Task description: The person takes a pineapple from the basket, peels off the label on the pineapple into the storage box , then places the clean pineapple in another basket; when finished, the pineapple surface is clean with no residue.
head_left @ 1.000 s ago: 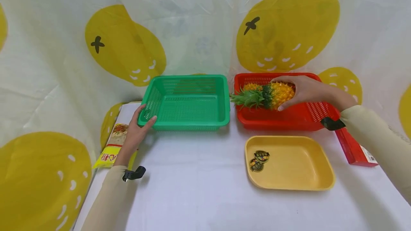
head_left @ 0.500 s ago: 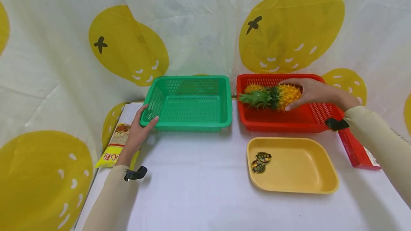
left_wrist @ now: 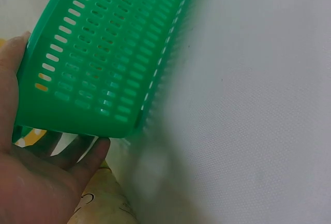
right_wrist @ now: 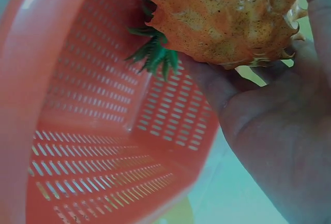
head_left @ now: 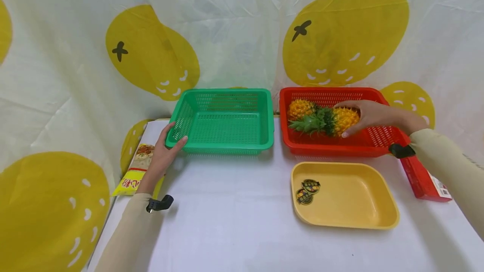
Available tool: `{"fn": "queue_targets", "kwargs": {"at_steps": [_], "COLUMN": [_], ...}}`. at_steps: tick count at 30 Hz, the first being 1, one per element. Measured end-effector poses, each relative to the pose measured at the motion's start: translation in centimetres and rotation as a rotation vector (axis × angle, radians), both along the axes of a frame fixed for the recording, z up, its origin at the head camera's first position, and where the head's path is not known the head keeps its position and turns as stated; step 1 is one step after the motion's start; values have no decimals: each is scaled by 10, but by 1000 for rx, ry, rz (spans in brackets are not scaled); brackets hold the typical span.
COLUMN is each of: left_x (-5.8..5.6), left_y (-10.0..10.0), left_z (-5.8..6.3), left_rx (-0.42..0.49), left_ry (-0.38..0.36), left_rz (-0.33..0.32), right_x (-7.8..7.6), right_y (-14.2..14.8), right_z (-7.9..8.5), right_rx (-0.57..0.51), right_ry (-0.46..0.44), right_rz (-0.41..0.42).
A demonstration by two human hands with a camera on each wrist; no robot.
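Note:
In the head view my right hand (head_left: 372,116) grips a pineapple (head_left: 345,120) by its yellow body, low inside the red basket (head_left: 336,151). Its green leaves (head_left: 311,121) point left. Beside them lies a second pineapple (head_left: 299,109), partly covered by those leaves. The right wrist view shows my fingers and thumb around the spiky fruit (right_wrist: 222,19). My left hand (head_left: 163,154) holds the near left corner of a green basket (head_left: 227,149). In the left wrist view, the thumb (left_wrist: 11,53) lies at the rim and the fingers are at the end wall.
A yellow tray (head_left: 345,192) with two dark stickers stands in front of the red basket. A yellow packet (head_left: 132,177) lies left, partly under the left forearm. A red box (head_left: 423,179) lies by the right forearm. A fruit-print sheet (head_left: 234,32) hangs behind.
My right hand has lowered the pineapple into the red basket, a little to the right, leaving more of the second pineapple showing. The left hand stays at the green basket's corner.

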State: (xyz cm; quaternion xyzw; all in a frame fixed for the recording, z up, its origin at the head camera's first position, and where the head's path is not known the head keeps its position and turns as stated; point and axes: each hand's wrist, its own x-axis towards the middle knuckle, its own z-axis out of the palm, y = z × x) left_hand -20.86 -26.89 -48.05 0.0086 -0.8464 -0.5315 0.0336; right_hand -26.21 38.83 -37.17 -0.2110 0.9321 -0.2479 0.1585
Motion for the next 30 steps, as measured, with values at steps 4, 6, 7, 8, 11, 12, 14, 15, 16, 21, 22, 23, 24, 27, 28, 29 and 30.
{"fn": "queue_targets", "kwargs": {"at_steps": [4, 6, 7, 8, 11, 12, 14, 15, 16, 21, 22, 23, 24, 27, 28, 29, 30], "left_x": [0, 1, 1, 2, 2, 1, 1, 0, 0, 1, 1, 1, 0, -1, -1, -1, -1], "left_y": [0, 0, -1, -1, -1, -1, -1, -1, -1, -3, -3, -3, -3, -3, -3, -3, -3], "left_z": [-1, -1, -1, -1, -1, -1, 0, 0, 0, -1, -1, -1, -1, -1, -1, -1, -1], "left_rx": [11, 19, 22, 25, 24, 21, 12, 9, 8, 11, 11, 9, 10, 12, 14, 17, 19], "left_ry": [1, 3, 1, 0, -2, -2, -2, -3, -2, -7, -5, -1, 2, 13, 13, 12, 9], "left_rz": [-2, 0, 1, 2, 6, 6, 2, 0, -4, -5, -4, -6, -8, -13, -14, -14, -12], "right_x": [-1, -3, -4, -4, -5, -5, -4, -4, -3, -1, 0, 0, 1, 2, 2, 3, 3], "right_y": [-2, -2, -2, -2, -1, -1, 0, 0, 0, -2, -2, -2, -2, -3, -3, -4, -4], "right_z": [-2, -3, -3, -3, -4, -5, -7, -8, -9, -19, -21, -23, -24, -27, -28, -29, -30], "right_rx": [-3, 4, 6, 6, 10, 11, 15, 17, 19, 24, 26, 26, 29, 37, 40, 43, 46], "right_ry": [-5, -9, -16, -28, -45, -55, -72, -77, -85, -98, -101, -104, -103, -104, -102, -98, -94], "right_rz": [9, 16, 20, 23, 38, 38, 41, 46, 52, 113, 117, 119, 119, 113, 111, 112, 114]}}
